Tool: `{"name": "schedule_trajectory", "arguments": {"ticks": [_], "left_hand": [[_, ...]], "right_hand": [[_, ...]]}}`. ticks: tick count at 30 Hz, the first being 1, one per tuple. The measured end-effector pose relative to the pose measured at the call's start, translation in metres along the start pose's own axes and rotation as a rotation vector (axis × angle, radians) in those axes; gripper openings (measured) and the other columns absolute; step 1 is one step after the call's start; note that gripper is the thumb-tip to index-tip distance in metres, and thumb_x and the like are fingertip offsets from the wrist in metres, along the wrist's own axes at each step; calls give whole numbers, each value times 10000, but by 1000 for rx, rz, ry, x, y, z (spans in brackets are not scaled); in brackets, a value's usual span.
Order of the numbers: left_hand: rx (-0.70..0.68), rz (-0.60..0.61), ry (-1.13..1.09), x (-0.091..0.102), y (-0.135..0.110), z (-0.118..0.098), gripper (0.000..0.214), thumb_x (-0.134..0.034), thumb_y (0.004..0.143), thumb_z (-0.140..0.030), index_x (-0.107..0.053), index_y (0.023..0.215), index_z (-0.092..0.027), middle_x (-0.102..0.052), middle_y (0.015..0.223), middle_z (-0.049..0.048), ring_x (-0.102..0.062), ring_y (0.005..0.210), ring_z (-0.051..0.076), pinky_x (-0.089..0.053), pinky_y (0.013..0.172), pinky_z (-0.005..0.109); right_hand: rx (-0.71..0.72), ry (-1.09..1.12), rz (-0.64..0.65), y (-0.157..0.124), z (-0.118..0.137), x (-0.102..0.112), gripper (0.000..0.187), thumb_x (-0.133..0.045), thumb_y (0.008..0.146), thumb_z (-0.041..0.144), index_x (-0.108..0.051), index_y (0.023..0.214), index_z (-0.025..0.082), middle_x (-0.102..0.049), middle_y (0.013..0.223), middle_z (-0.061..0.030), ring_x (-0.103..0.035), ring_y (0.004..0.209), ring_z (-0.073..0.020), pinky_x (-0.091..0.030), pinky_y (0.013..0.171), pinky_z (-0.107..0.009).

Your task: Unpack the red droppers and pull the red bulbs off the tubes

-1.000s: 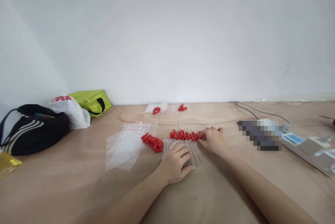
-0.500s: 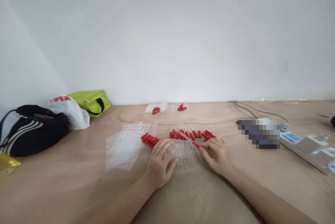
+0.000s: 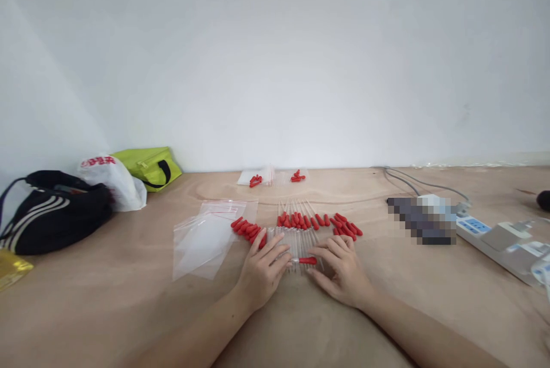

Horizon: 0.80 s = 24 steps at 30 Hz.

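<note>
My left hand [image 3: 264, 273] is closed on a clear glass dropper tube [image 3: 295, 261], mostly hidden behind its fingers. A red rubber bulb [image 3: 307, 261] sits at the tube's right end, lying crosswise. My right hand [image 3: 339, 270] is beside that bulb, thumb and fingertips apart around its far end and not pressed on it. Beneath the hands lies a row of bare glass tubes [image 3: 287, 239]. Just beyond are finished droppers with red bulbs [image 3: 296, 219], tips pointing away. Loose red bulbs lie in a left pile [image 3: 244, 227] and a right pile [image 3: 347, 226].
Clear zip bags [image 3: 200, 245] lie flat at left. Two bags with red-bulbed droppers [image 3: 255, 180] lie near the wall. Left are a black bag [image 3: 55, 219], a white plastic bag [image 3: 114, 184] and a green pouch [image 3: 150, 168]; right, a power strip [image 3: 494, 236] and a blurred dark object [image 3: 419, 222].
My right hand has moved left and toward me with the red bulb, which now meets the tube's end; its fingers have parted. My left hand has closed on that tube.
</note>
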<state>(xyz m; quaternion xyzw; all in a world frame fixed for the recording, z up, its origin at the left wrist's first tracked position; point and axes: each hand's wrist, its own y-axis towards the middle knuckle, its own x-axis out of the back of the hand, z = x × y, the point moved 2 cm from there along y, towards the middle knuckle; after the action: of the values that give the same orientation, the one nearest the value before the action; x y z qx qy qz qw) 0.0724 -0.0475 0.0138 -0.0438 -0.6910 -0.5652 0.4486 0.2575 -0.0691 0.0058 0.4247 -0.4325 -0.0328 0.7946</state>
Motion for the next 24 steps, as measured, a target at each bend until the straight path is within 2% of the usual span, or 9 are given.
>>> {"name": "schedule_trajectory", "arguments": {"ticks": [2,5,10,18,24], "left_hand": [[-13,10,-9,0,0,0,205,-408,878,-175,-611,846,-178,-671,889,9,-552,1017,180,-258,1004,415],[-21,18,-29,0,1,0,187,-422,874,-185,-607,848,-180,-674,875,1,-556,1013,181,-267,997,410],[-37,12,-72,-2,1,-2,154,-451,866,-192,-599,832,-171,-679,806,-18,-584,956,157,-238,1021,404],[-78,11,-97,4,-1,-5,192,-408,871,-138,-581,788,-145,-670,735,-6,-611,885,136,-160,1066,409],[-75,24,-113,4,-1,-6,216,-385,878,-141,-576,776,-148,-664,735,3,-610,888,134,-190,1059,411]], "right_hand": [[28,-27,-46,1,2,-4,196,-572,769,343,-604,920,223,-611,790,-8,-487,748,-140,-267,754,-338],[78,-43,-105,1,3,-9,112,-558,793,285,-620,879,247,-608,697,18,-474,701,-122,-248,762,-337],[134,-34,-132,-2,5,-9,110,-549,797,238,-625,875,226,-597,657,18,-452,673,-114,-243,755,-333],[162,-22,-105,-3,7,-7,111,-528,802,248,-636,787,224,-546,576,25,-416,639,-111,-228,786,-353],[158,-23,-59,-6,6,-6,128,-507,806,246,-630,773,236,-524,570,31,-406,637,-110,-215,809,-364]]}}
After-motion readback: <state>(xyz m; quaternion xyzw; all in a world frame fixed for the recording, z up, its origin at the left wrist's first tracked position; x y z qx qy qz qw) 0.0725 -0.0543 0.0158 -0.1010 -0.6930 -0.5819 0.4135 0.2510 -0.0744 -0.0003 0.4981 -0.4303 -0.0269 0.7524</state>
